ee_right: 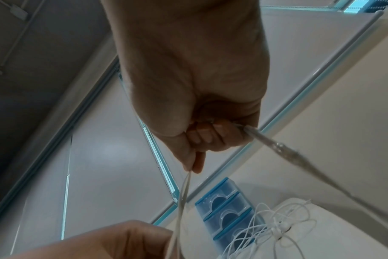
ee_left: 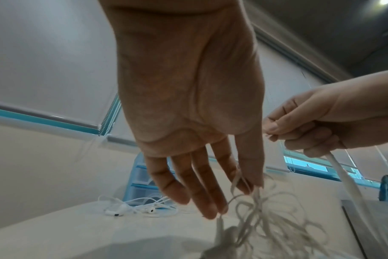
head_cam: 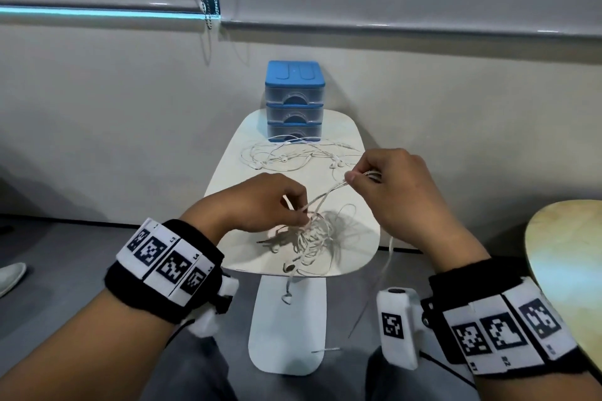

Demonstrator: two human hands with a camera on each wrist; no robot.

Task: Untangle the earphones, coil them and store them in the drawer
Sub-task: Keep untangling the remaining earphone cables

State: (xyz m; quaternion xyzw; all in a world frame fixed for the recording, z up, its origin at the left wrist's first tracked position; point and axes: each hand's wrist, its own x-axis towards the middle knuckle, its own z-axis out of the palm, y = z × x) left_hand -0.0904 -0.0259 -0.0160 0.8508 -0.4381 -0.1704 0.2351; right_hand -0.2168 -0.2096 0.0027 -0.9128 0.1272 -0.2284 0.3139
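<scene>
**Both hands work the knotted earphones above the table**

Fingers of the right hand (head_cam: pixel 400 185) are curled round a strand of the tangled earphones (head_cam: pixel 312 238), thumb and forefinger pinching it and drawing it up and to the right, while the rest of that cord runs out past the little finger and hangs over the table's right edge. Fingers of the left hand (head_cam: pixel 260 202) point down into the top of the knot; in the left wrist view the thumb and forefinger pinch a few loops, and the other three fingers (ee_left: pixel 202 192) hang fairly straight beside them.

That knot sits at the near middle of the white table (head_cam: pixel 228 172), partly lifted, with one earbud lying at the near edge and a strand dangling below it.

A second pair of earphones (head_cam: pixel 293 158) lies loosely spread on the far part of the table, just in front of the blue drawer unit (head_cam: pixel 294 101). This unit stands at the far edge, three clear drawers stacked, all of them pushed in.

At the right edge of the head view shows part of a round, pale wooden tabletop (head_cam: pixel 566 257).
</scene>
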